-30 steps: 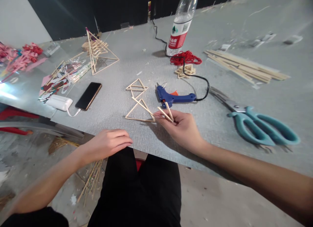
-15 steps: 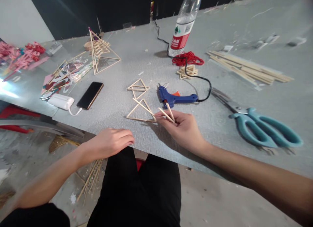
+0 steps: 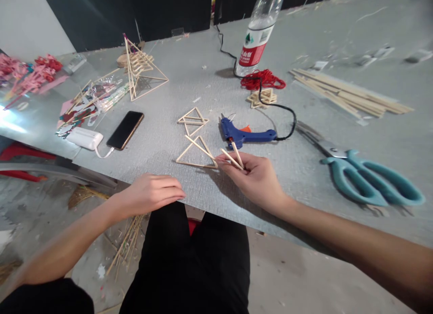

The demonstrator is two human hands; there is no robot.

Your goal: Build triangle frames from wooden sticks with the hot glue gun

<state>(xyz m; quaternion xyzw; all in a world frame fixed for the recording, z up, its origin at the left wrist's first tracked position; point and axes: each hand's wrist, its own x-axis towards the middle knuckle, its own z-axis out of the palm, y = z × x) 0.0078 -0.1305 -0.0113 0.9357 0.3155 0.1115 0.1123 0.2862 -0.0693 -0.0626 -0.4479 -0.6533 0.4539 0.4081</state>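
My right hand [image 3: 252, 176] pinches one corner of a triangular wooden-stick frame [image 3: 196, 163], which has another stick crossing it. Two short wooden sticks [image 3: 232, 159] jut up from between the fingers of that hand. Just beyond my fingertips lies a blue glue gun [image 3: 248, 136] with an orange trigger. Behind the held frame, a smaller stick star [image 3: 192, 121] of overlapping triangles rests on the table. My left hand [image 3: 158, 192] lies at the front edge of the table, fingers stretched out and holding nothing.
Teal-handled scissors [image 3: 368, 174] and a bundle of flat sticks [image 3: 348, 95] lie to the right. Red cord [image 3: 262, 80] sits by a plastic bottle [image 3: 253, 45]. Leftward are a phone [image 3: 125, 130], a white power bank [image 3: 84, 138] and a stick pyramid [image 3: 149, 86]. A black cable [image 3: 287, 107] trails from the glue gun.
The view has shifted slightly. My left hand's fingers lie a little flatter at the table edge. My right hand keeps its pinch on the frame.
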